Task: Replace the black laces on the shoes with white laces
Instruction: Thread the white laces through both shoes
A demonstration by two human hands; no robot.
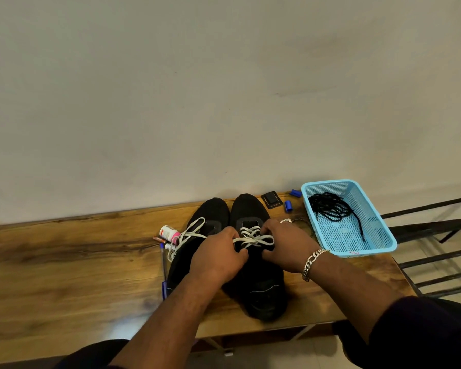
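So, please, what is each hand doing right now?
Left hand: pinches the white lace on the right shoe.
Right hand: grips the same lace from the other side.

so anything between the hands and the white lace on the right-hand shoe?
Nothing visible. Left hand and right hand are already on the white lace of the right-hand shoe, fingers curled at the bow. The black laces lie aside in the blue basket.

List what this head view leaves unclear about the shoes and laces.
- Right shoe: both hands, left hand and right hand, cover the ends of its white lace.
- Left shoe: the left forearm hides its rear half.
- Black laces in the blue basket: tangled, count unclear.
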